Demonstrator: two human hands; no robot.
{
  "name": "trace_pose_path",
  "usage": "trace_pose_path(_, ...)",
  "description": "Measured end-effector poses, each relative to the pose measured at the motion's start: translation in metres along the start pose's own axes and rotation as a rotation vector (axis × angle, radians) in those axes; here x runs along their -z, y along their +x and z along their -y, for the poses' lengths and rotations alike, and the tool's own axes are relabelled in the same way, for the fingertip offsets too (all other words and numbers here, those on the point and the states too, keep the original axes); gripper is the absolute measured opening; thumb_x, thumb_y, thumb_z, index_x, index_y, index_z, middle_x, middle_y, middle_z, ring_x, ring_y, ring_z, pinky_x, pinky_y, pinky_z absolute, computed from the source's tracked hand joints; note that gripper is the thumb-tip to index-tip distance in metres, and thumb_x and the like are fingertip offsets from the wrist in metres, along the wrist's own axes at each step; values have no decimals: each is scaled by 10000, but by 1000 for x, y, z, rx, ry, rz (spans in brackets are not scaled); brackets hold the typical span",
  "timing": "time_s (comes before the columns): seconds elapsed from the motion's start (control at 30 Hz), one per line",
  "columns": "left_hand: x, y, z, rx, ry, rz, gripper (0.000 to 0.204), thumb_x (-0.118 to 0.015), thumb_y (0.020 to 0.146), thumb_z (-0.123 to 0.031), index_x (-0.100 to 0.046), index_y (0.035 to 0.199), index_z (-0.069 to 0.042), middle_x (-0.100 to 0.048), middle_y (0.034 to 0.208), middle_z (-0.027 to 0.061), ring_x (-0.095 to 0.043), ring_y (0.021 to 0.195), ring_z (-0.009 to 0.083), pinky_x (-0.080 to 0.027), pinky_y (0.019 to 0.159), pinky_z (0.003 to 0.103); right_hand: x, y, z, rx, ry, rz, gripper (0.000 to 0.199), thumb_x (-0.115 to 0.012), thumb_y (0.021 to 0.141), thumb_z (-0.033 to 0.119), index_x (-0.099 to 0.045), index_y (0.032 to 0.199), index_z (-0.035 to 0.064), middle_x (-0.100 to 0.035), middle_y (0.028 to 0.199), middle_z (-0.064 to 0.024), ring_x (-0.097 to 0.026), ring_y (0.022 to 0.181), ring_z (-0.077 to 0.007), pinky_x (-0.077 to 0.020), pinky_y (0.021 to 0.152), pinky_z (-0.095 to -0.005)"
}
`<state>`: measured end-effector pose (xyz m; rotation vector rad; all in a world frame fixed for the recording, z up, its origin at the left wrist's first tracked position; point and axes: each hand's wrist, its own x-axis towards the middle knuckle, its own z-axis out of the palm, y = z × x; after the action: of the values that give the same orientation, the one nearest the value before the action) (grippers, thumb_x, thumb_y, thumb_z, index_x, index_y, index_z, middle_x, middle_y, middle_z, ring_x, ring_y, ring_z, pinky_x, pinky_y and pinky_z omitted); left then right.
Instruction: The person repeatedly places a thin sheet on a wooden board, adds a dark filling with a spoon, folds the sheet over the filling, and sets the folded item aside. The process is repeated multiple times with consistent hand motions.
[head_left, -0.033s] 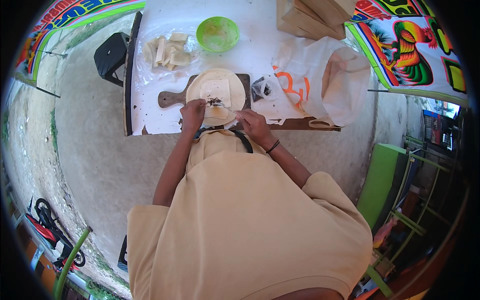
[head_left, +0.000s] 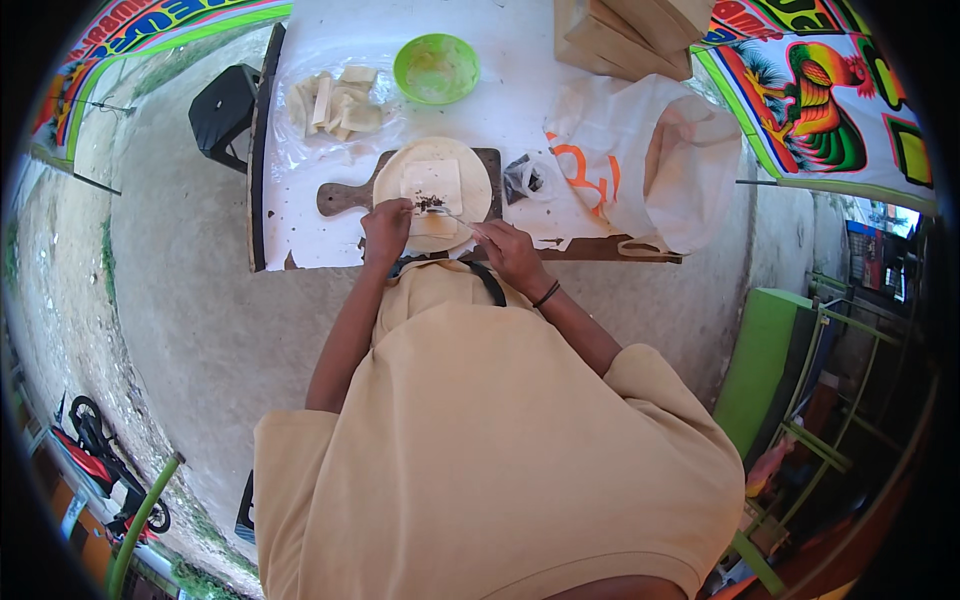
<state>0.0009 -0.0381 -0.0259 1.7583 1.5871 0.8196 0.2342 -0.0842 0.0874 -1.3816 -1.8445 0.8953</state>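
A round cream plate [head_left: 479, 192] rests on a dark wooden cutting board [head_left: 343, 199] near the table's front edge. On the plate lies a pale, thin square sheet [head_left: 432, 177] with dark crumbly bits [head_left: 428, 202] on its nearer part. My right hand [head_left: 511, 252] is closed on the handle of a spoon [head_left: 459, 216], whose tip is at the dark bits. At the plate's left front edge is my left hand [head_left: 386, 228], fingers pinched beside the bits; what they hold, if anything, is hidden. Right of the board sits a small clear bag [head_left: 529, 177] with dark contents.
A green bowl [head_left: 436, 68] stands farther back. Left of it, more pale sheets [head_left: 340, 104] lie on clear plastic. A white cloth bag [head_left: 690, 160] slumps at the table's right, with brown cardboard boxes [head_left: 622, 42] behind. A black stool [head_left: 222, 112] stands left of the table.
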Motion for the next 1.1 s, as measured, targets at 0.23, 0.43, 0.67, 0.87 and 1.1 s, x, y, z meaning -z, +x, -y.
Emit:
trace_pose_path(0.23, 1, 9, 4, -44, -69, -58, 138, -682, 765, -45, -682, 900, -71, -700, 902, 88, -677, 844, 260, -542, 760, 359, 4, 9, -4, 4, 8, -10, 181, -589, 911, 101, -642, 1016, -36, -622, 829, -159, -617, 716, -297, -492, 633, -366)
trace_pose_path(0.43, -1, 11, 6, 3, -84, -43, 138, -689, 759, -61, -687, 897, -68, -700, 891, 98, -674, 847, 261, -535, 765, 373, 29, 58, 2, 14, -14, -237, 179, -573, 914, 80, -646, 1024, -42, -652, 820, -160, -654, 695, -265, -500, 616, -323)
trace_pose_path(0.67, 4, 10, 6, 30, -33, -23, 158, -698, 748, -65, -692, 906, -75, -700, 899, 97, -673, 852, 267, -531, 773, 378, 13, 190, -32, -8, -11, -421, 192, -564, 924, 124, -655, 1002, -27, -645, 794, -193, -649, 684, -321, -516, 645, -376)
trace_pose_path(0.87, 5, 17, -3, 28, -46, 19, 151, -686, 762, -73, -692, 913, -73, -695, 901, 116, -669, 848, 282, -528, 772, 385, -2, 226, -71, -6, -308, -382, 214, -506, 944, 163, -636, 917, -5, -617, 816, -242, -601, 784, -430, -490, 716, -490)
trace_pose_path(1.1, 10, 13, -6, 45, -12, 43, 157, -677, 760, -66, -685, 915, -82, -695, 893, 107, -665, 863, 278, -518, 777, 398, -12, 234, -67, -51, -331, -346, 219, -497, 937, 157, -607, 866, -19, -615, 816, -248, -598, 795, -435, -479, 714, -515)
